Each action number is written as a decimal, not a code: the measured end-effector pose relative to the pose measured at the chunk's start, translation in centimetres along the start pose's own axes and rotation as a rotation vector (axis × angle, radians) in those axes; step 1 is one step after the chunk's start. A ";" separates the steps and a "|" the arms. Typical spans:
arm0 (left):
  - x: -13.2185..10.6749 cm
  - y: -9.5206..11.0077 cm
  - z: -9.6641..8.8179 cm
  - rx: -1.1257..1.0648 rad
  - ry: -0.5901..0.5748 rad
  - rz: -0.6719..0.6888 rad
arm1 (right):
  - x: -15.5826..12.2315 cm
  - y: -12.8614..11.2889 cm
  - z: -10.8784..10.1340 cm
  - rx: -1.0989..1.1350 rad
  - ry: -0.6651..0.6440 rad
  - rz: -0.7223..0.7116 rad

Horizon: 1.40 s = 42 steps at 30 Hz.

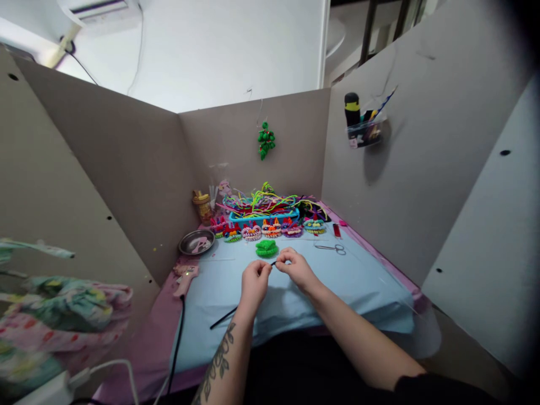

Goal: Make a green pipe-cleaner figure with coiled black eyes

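Black stem (274,263), frame centre: pinched in the fingertips of left hand (255,279) and right hand (296,269), both nearly closed. Green fuzzy piece (266,248), just beyond. Blue cloth (358,292) over pink covering (145,343), lower centre. Grey panels (219,138), left, centre, right. White wall (219,50), upper centre.

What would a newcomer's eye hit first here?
Probably the tangle of bright strands in the blue basket at the table's back, with a row of colorful little figures before it. Next, likely the bright green piece on the pale blue cloth, just beyond the left hand and right hand, which pinch a thin black strand.
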<state>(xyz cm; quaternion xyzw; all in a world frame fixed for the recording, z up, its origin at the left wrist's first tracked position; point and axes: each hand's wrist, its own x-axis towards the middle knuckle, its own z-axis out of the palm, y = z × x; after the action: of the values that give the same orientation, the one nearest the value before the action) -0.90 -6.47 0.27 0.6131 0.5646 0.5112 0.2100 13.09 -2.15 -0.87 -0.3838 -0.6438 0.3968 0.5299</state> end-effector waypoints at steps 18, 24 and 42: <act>-1.0 0.0 0.5 0.176 0.025 0.122 | -0.3 0.0 0.2 0.136 -0.038 0.063; -0.5 0.0 0.1 0.366 -0.049 0.203 | 0.5 -0.5 -1.7 -0.260 -0.165 -0.127; 5.6 0.4 1.2 0.422 -0.084 0.328 | 6.3 -1.0 -2.9 -0.263 -0.206 -0.132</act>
<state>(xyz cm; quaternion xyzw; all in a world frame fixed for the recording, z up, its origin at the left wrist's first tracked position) -0.53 -1.07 2.36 0.7472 0.5426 0.3834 0.0154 14.96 3.56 2.79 -0.3639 -0.7647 0.3108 0.4315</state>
